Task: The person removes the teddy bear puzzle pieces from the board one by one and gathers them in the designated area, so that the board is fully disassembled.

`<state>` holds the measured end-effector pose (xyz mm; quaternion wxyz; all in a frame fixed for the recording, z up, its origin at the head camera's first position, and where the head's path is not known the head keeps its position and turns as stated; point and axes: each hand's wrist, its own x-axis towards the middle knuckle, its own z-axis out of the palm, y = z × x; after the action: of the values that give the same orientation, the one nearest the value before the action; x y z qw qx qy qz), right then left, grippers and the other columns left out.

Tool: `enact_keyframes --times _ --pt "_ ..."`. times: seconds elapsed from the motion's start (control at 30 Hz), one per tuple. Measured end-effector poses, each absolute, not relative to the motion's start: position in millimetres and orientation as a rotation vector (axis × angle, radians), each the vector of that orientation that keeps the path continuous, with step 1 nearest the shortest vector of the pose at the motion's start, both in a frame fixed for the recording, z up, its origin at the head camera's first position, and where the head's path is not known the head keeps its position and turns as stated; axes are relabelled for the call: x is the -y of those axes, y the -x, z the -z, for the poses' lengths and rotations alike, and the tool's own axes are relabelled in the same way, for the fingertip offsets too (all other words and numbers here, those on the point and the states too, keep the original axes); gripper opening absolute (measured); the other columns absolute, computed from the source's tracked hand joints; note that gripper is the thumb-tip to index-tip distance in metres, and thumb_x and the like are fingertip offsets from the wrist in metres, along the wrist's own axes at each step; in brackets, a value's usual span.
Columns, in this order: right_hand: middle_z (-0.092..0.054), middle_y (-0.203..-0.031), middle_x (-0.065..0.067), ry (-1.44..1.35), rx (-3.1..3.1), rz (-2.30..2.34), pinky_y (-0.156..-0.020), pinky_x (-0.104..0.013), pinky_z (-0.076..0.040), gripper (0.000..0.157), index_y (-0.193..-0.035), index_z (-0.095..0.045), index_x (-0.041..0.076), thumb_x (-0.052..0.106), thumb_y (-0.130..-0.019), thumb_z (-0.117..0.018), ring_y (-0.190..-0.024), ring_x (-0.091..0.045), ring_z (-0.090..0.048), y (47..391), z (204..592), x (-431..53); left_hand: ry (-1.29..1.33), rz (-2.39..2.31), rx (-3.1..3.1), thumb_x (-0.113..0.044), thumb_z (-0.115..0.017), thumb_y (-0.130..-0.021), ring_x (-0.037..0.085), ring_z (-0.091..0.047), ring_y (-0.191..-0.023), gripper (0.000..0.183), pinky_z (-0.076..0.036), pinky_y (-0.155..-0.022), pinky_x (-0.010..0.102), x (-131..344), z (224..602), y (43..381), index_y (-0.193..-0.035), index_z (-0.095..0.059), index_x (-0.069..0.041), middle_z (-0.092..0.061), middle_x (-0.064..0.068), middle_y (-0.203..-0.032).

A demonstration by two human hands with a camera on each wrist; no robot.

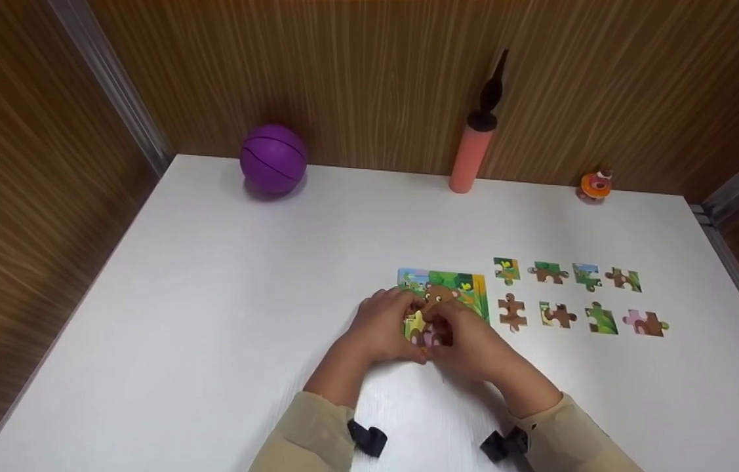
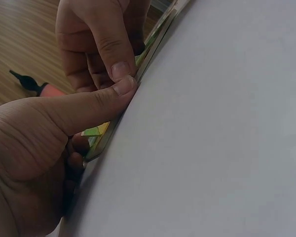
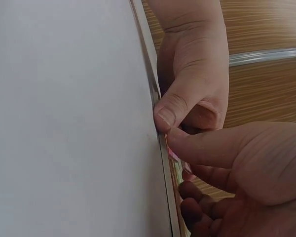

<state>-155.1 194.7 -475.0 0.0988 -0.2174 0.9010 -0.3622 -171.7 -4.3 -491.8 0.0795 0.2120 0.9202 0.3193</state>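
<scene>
A jigsaw puzzle [image 1: 478, 295] with a brown bear picture lies flat on the white table, between both hands. My left hand [image 1: 379, 326] grips it at the left side, fingers curled over the edge and thumb at the front edge. From the right, my right hand [image 1: 474, 341] reaches over it with bent fingers on the picture and its thumb at the front edge. In the left wrist view the two thumbs meet along the puzzle's edge [image 2: 101, 143]. Fingers hide the lower middle of the picture, so whether a single piece sits under them is unclear.
Several loose puzzle pieces [image 1: 559, 314] lie in two rows right of the puzzle. Along the back wall stand a purple ball [image 1: 273, 160], a pink hand pump [image 1: 472, 157] with a black nozzle and a small orange-and-pink figurine [image 1: 595, 186].
</scene>
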Motion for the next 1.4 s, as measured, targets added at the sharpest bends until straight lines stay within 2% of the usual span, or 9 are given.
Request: enact_keyframes --times 0.27,0.4,0.63,0.8,0.93,1.17,1.4 --pt "-0.064 -0.090 0.000 0.601 -2.629 1.131 -0.071 -0.028 -0.051 0.034 -0.109 -0.065 0.005 -0.006 -0.084 -0.084 -0.082 -0.016 -0.060 156 476 -193 -0.611 -0.956 -2.744 -0.040 -0.101 -0.067 0.018 -0.052 -0.117 0.084 -0.042 -0.106 0.044 3 491 171 -0.138 -0.063 -0.019 -0.062 -0.006 -0.129" --pt "-0.063 -0.092 0.000 0.566 -2.643 1.125 -0.071 -0.028 -0.050 0.033 -0.112 -0.065 0.004 -0.007 -0.085 -0.080 -0.083 -0.016 -0.059 156 474 -194 -0.616 -0.961 -2.737 -0.040 -0.101 -0.066 0.017 -0.052 -0.113 0.084 -0.043 -0.104 0.043 3 491 172 -0.138 -0.063 -0.019 -0.062 -0.006 -0.124" --pt "-0.064 -0.100 -0.003 0.523 -2.663 1.161 -0.073 -0.030 -0.053 0.033 -0.119 -0.065 0.003 -0.007 -0.090 -0.076 -0.087 -0.019 -0.059 160 470 -208 -0.600 -0.946 -2.710 -0.039 -0.100 -0.069 0.020 -0.052 -0.125 0.085 -0.038 -0.113 0.044 4 490 174 -0.140 -0.060 -0.017 -0.061 -0.003 -0.136" --pt "-0.066 -0.107 -0.007 0.624 -2.590 1.268 -0.077 -0.029 -0.055 0.037 -0.121 -0.068 0.003 -0.008 -0.087 -0.078 -0.092 -0.022 -0.060 164 471 -230 -0.591 -0.968 -2.705 -0.038 -0.101 -0.069 0.019 -0.052 -0.122 0.084 -0.039 -0.112 0.045 2 492 175 -0.140 -0.061 -0.018 -0.061 -0.005 -0.132" --pt "-0.066 -0.107 -0.008 0.659 -2.570 1.337 -0.074 -0.028 -0.052 0.038 -0.120 -0.071 0.002 -0.008 -0.084 -0.080 -0.091 -0.024 -0.058 164 472 -249 -0.603 -0.962 -2.717 -0.038 -0.101 -0.068 0.019 -0.053 -0.119 0.084 -0.040 -0.110 0.045 0 494 176 -0.139 -0.062 -0.018 -0.062 -0.004 -0.127" --pt "-0.070 -0.108 -0.007 0.610 -2.623 1.351 -0.075 -0.031 -0.047 0.037 -0.117 -0.075 0.006 -0.006 -0.082 -0.084 -0.090 -0.027 -0.056 164 468 -276 -0.592 -0.952 -2.711 -0.039 -0.101 -0.069 0.019 -0.052 -0.124 0.084 -0.038 -0.114 0.045 -8 493 177 -0.140 -0.062 -0.017 -0.062 -0.004 -0.131" --pt "-0.067 -0.105 -0.005 0.499 -2.672 1.321 -0.074 -0.029 -0.046 0.041 -0.116 -0.076 0.009 -0.006 -0.080 -0.087 -0.088 -0.024 -0.053 160 469 -299 -0.599 -0.958 -2.711 -0.039 -0.101 -0.069 0.018 -0.052 -0.120 0.084 -0.038 -0.113 0.045 -10 495 178 -0.140 -0.062 -0.017 -0.062 -0.004 -0.125"
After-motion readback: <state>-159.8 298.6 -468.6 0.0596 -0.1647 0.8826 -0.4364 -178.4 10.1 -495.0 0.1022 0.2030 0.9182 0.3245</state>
